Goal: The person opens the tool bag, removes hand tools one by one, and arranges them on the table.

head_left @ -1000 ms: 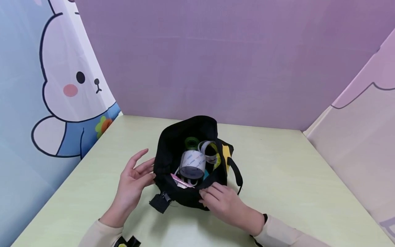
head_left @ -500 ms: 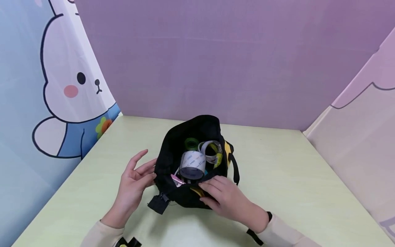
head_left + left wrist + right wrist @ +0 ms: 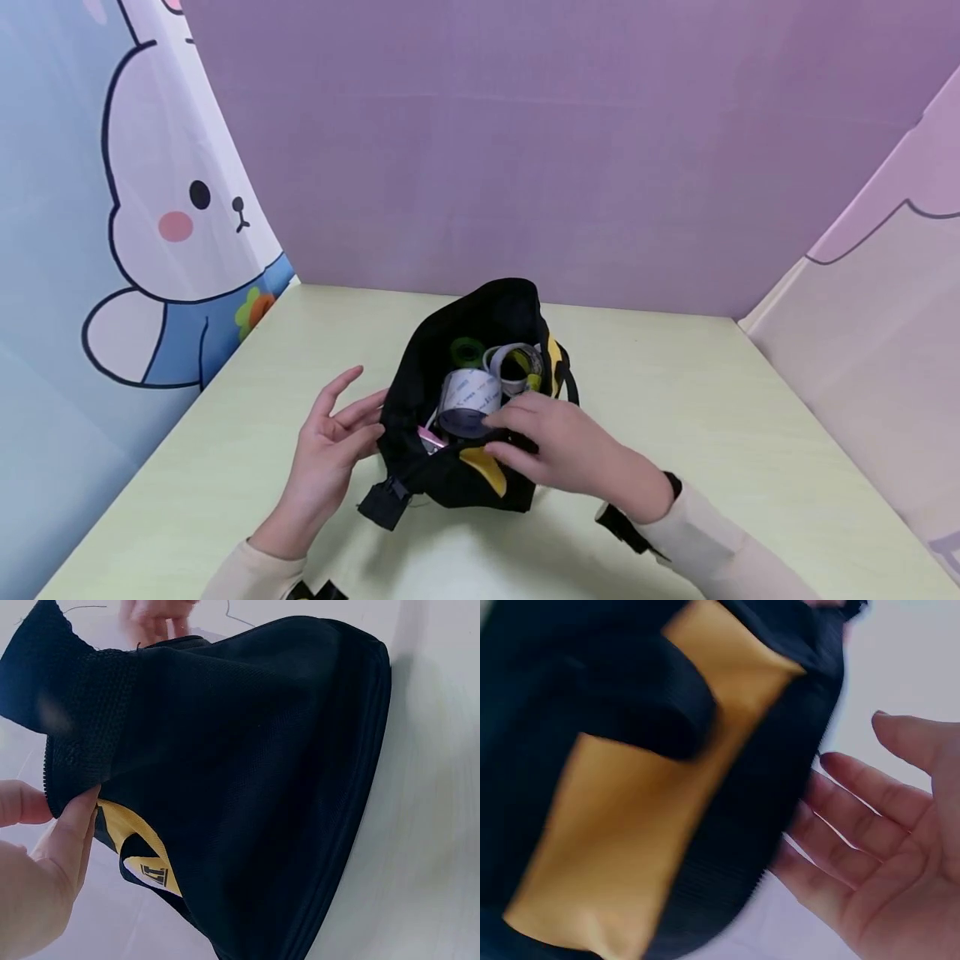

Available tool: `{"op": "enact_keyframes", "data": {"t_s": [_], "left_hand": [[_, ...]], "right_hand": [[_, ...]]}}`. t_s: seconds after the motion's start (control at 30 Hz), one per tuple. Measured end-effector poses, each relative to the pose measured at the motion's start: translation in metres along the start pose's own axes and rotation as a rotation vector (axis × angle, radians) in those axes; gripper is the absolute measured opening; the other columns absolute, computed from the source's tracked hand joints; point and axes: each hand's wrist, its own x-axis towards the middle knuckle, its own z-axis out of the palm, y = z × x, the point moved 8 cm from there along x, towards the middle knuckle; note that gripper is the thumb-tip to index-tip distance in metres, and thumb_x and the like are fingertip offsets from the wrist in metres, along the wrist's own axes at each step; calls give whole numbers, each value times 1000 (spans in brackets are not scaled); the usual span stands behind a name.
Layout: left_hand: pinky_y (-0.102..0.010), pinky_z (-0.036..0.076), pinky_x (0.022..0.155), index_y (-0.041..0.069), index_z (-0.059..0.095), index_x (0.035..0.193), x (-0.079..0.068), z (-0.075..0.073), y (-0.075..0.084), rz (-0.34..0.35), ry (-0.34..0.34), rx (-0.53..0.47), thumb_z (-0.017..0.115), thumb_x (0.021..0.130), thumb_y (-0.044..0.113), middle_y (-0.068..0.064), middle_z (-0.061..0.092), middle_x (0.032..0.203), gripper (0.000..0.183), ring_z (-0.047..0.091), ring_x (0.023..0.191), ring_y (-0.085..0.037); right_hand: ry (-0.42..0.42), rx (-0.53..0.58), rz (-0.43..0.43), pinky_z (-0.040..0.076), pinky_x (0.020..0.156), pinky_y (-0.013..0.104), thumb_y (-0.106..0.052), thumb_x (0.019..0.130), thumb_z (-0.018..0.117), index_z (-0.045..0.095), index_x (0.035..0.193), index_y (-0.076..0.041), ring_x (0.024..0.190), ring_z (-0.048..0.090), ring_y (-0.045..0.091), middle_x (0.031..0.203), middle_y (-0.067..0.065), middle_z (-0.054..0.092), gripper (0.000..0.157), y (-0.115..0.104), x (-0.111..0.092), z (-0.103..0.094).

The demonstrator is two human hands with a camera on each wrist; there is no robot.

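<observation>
Left hand [image 3: 45, 877] pinches the black bag [image 3: 232, 765], right hand [image 3: 892, 881] spreads wide — only the head view shows tape rolls [image 3: 469, 392] inside.

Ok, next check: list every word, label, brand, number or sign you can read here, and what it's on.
No text can be read with certainty.
White patch on the black bag: dark lettering in the left wrist view, perhaps including a "T"; too small to read surely.
Wide tape roll inside the bag: blue print in the head view, too small and blurred to read.
</observation>
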Motion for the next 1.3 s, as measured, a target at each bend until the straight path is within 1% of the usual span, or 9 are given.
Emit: {"op": "enact_keyframes", "data": {"t_s": [0.17,0.4,0.67,0.8,0.93,1.0,1.13,1.2,1.3], "left_hand": [[-28,57,72,21,40,145,1,0,-1,-10,6,-6,52,89,-19,2,71,118,70,69,98,-10],[-27,57,73,21,37,145,1,-1,-4,-24,8,-27,52,89,-19,1,71,117,71,69,97,-10],[-27,56,73,22,37,145,0,-1,-6,-22,5,-39,51,89,-20,0,71,118,70,69,98,-10],[-27,56,73,22,37,145,0,0,-7,-23,1,-36,51,90,-19,1,71,118,70,69,99,-10],[-27,56,74,21,36,145,0,1,-7,-21,-2,-27,51,90,-19,1,71,118,70,69,99,-10],[-27,56,74,21,36,145,1,1,-8,-21,-2,-30,51,90,-19,1,71,118,70,69,99,-10],[-27,56,73,21,36,145,2,3,-8,-19,-2,-42,51,89,-20,0,71,118,71,69,100,-11],[-27,56,73,21,36,145,2,4,-8,-14,-6,-41,51,89,-20,0,71,118,71,69,100,-11],[-27,56,73,21,36,145,3,5,-7,-3,-17,-43,51,89,-20,0,71,118,71,69,99,-10]], "right_hand": [[31,97,32,54,73,26,-10,90,73,72,106,-1,85,66,13,96,4,72,19,14,29,-27],[33,227,219,56,74,29,-9,93,68,71,112,-1,84,68,11,97,3,73,21,49,75,-44],[15,280,397,54,78,29,-15,97,64,72,113,-3,83,67,13,97,4,73,21,88,110,-30],[39,305,490,52,74,29,-17,96,65,74,107,-7,79,65,14,93,2,73,18,111,115,-19],[45,423,583,54,68,31,-16,94,68,74,98,-6,74,67,22,87,11,72,12,132,112,-1],[2,486,621,56,66,34,-15,93,69,73,95,-4,75,68,29,84,13,72,11,140,107,12],[-184,539,662,58,69,41,-17,92,71,73,93,-5,80,69,36,80,9,72,12,146,93,43],[-284,532,660,57,71,43,-18,91,73,73,95,-5,79,69,32,81,6,73,13,146,86,56],[-401,498,638,57,73,37,-21,88,74,73,101,-5,79,68,21,88,3,74,21,144,76,71]]}}
